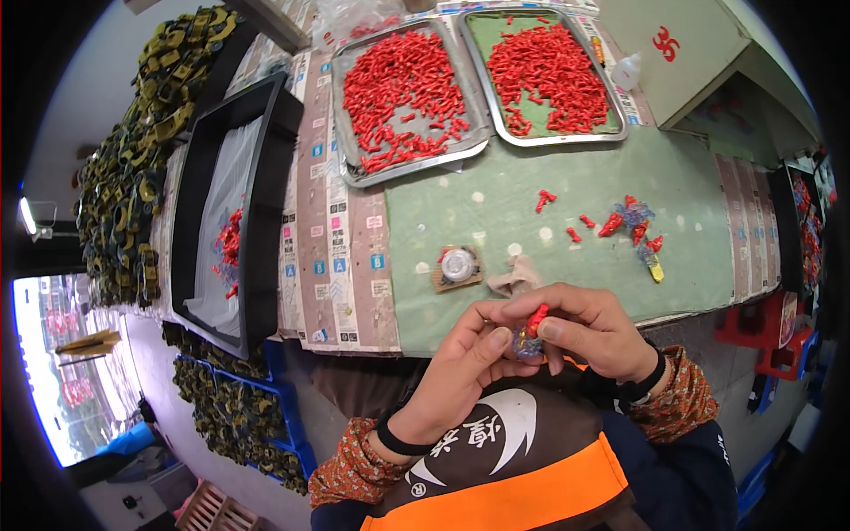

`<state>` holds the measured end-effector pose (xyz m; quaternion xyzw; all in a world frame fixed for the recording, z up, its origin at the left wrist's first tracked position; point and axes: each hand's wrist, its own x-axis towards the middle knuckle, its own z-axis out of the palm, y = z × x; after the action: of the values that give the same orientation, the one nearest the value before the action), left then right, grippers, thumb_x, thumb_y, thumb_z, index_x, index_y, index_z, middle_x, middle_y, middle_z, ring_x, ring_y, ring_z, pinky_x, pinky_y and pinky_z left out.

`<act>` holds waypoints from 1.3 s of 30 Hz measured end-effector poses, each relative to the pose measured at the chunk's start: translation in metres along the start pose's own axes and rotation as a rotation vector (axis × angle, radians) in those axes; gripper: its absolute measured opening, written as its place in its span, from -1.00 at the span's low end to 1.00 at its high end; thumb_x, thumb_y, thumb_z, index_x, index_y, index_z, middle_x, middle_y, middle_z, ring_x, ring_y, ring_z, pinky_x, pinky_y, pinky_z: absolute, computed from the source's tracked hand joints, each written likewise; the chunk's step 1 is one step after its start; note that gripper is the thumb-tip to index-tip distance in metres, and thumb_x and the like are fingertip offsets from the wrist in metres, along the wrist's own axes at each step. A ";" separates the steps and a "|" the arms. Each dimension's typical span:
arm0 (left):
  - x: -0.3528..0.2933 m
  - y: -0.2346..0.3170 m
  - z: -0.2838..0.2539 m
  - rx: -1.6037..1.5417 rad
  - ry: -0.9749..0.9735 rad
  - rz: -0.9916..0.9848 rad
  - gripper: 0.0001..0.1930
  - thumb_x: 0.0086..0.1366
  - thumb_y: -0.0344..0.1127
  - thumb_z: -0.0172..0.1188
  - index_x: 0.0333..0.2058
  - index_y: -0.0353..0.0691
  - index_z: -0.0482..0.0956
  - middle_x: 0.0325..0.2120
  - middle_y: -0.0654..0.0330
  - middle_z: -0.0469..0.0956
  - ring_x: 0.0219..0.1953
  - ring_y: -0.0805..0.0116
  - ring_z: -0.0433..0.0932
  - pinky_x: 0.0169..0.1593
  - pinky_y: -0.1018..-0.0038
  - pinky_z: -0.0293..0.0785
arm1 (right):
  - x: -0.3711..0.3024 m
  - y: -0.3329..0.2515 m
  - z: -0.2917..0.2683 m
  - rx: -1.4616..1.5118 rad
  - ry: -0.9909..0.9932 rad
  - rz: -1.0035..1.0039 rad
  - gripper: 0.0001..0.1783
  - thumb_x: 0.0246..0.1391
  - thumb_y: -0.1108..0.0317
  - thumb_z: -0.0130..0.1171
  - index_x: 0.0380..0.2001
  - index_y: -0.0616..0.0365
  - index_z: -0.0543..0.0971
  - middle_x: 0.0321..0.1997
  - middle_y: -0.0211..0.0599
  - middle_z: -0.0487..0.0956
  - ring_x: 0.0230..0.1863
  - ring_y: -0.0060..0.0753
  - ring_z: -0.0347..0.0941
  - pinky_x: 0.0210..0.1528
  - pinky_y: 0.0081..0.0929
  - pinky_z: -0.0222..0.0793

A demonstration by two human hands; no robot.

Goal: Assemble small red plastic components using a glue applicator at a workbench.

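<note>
Just above the wearer's lap, at the near edge of the green-covered table [567, 168], the left hand [465, 354] and the right hand [598, 332] meet around a small red piece [537, 319] and a clear bluish piece [528, 343] set directly below it. The right thumb and forefinger pinch the red piece; the left thumb and fingers close on the side of the clear one, though the fingertips beneath are hidden. Whether the two parts are joined or only touching cannot be told. To work them well, I would keep the clear piece steady in the left grip, line up the red one squarely, and press straight along its length, since a slanted push could make such small parts slip. Doing this over the table rather than the lap seems safer for a drop. The round tin [457, 264] and crumpled cloth [516, 276] lie just beyond the hands, so mind the knuckles there.
</note>
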<state>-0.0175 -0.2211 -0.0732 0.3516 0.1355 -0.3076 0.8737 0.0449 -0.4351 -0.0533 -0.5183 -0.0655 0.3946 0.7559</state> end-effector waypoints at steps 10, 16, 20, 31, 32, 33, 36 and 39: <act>-0.023 -0.003 -0.022 -0.115 0.080 -0.082 -0.73 0.49 -0.33 0.17 0.08 -0.22 0.44 -0.07 0.25 0.51 -0.07 0.45 0.61 0.04 0.39 0.66 | 0.031 0.018 0.009 -0.507 -0.131 -0.299 -0.62 0.27 0.48 0.08 0.13 0.21 0.57 0.10 -0.13 0.52 0.16 -0.19 0.41 0.25 -0.33 0.29; -0.029 -0.006 -0.028 -0.085 0.197 0.026 -0.82 0.46 -0.41 0.17 -0.01 -0.20 0.47 -0.12 0.26 0.55 -0.09 0.41 0.64 -0.04 0.38 0.71 | 0.034 0.020 0.020 -0.491 -0.041 -0.213 -0.66 0.21 0.52 0.13 0.05 0.19 0.60 -0.03 -0.28 0.51 -0.13 -0.45 0.41 -0.07 -0.48 0.35; -0.030 -0.006 -0.027 0.004 0.247 0.075 -0.83 0.45 -0.43 0.18 -0.03 -0.20 0.45 -0.12 0.23 0.56 -0.10 0.41 0.65 -0.06 0.41 0.71 | 0.034 0.020 0.024 -0.451 0.006 -0.155 -0.71 0.20 0.52 0.15 0.00 0.17 0.61 -0.13 -0.35 0.48 -0.26 -0.59 0.36 -0.22 -0.56 0.31; -0.029 -0.017 -0.030 0.199 0.228 0.144 -0.78 0.46 -0.47 0.14 0.02 -0.27 0.39 -0.12 0.14 0.58 -0.11 0.39 0.65 -0.06 0.45 0.68 | 0.039 0.034 0.026 -0.420 0.038 -0.101 -0.88 0.21 0.45 0.26 -0.19 0.18 0.61 -0.22 -0.40 0.48 -0.30 -0.61 0.39 -0.26 -0.58 0.32; -0.028 -0.017 -0.030 0.198 0.221 0.141 -0.78 0.46 -0.47 0.14 0.02 -0.27 0.39 -0.12 0.14 0.58 -0.11 0.39 0.65 -0.06 0.45 0.68 | 0.038 0.034 0.026 -0.423 0.046 -0.099 -0.88 0.21 0.45 0.26 -0.19 0.18 0.61 -0.22 -0.40 0.48 -0.30 -0.61 0.39 -0.26 -0.58 0.32; -0.028 -0.016 -0.029 0.199 0.229 0.112 -0.77 0.47 -0.46 0.14 0.04 -0.27 0.40 -0.11 0.12 0.59 -0.12 0.39 0.65 -0.05 0.45 0.68 | 0.036 0.034 0.025 -0.438 0.053 -0.108 -0.89 0.21 0.47 0.25 -0.19 0.18 0.61 -0.24 -0.39 0.48 -0.29 -0.58 0.41 -0.25 -0.56 0.34; -0.031 -0.012 -0.028 0.201 0.240 0.084 -0.75 0.47 -0.45 0.14 0.07 -0.28 0.41 -0.10 0.08 0.60 -0.12 0.38 0.66 -0.05 0.44 0.68 | 0.032 0.022 0.018 -0.593 0.047 -0.168 -0.89 0.19 0.50 0.23 -0.20 0.18 0.61 -0.27 -0.34 0.49 -0.29 -0.45 0.45 -0.24 -0.48 0.37; -0.035 -0.010 -0.029 0.195 0.302 0.112 -0.76 0.46 -0.43 0.14 0.05 -0.29 0.43 -0.09 0.01 0.63 -0.17 0.36 0.67 -0.07 0.42 0.68 | 0.029 0.008 0.002 -0.879 0.127 -0.280 -0.89 0.16 0.52 0.23 -0.23 0.19 0.59 -0.30 -0.23 0.51 -0.29 -0.21 0.49 -0.23 -0.33 0.40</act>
<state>-0.0510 -0.1910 -0.0831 0.4840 0.2147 -0.2138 0.8210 0.0591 -0.4136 -0.0684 -0.7989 -0.2494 0.1909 0.5129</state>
